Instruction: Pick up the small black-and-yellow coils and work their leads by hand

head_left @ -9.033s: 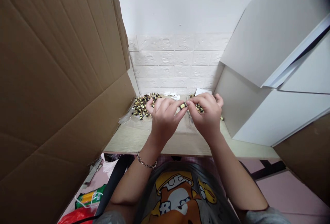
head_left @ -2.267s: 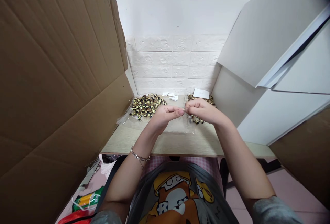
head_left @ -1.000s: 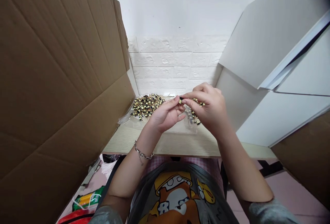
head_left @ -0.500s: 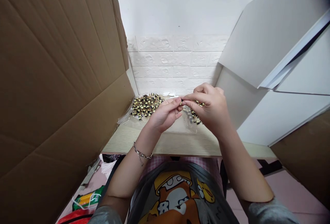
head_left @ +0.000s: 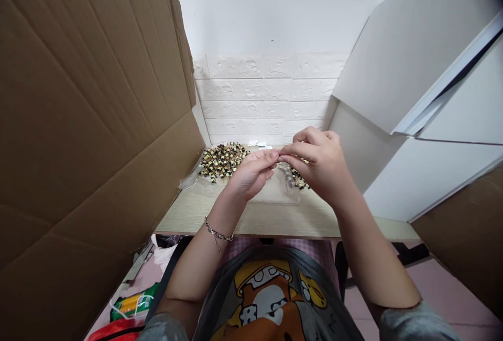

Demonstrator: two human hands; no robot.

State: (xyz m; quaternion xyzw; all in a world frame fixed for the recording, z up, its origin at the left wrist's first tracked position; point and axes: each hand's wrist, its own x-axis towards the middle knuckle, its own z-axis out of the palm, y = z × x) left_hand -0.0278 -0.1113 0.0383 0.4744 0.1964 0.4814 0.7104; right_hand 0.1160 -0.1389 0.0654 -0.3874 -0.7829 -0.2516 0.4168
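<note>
My left hand (head_left: 253, 173) and my right hand (head_left: 318, 160) meet fingertip to fingertip above the table. Both are closed in a pinch, and whatever lies between the fingertips is hidden. A large pile of small black and yellow parts (head_left: 223, 160) lies on clear plastic to the left of my left hand. Behind my right hand, partly covered by it, is a second pile of similar parts (head_left: 299, 177). A clear plastic sheet (head_left: 275, 190) spreads on the table beneath my hands.
A cardboard sheet (head_left: 98, 110) stands tall on the left. White panels (head_left: 408, 53) rise on the right, and a white brick-pattern wall (head_left: 251, 89) closes the back. The wooden table's front edge (head_left: 243, 228) is near my body. Green and red packages (head_left: 131, 304) lie low at the left.
The fingertips of both hands have come closer together. A small dark piece that showed between them earlier is now hidden.
</note>
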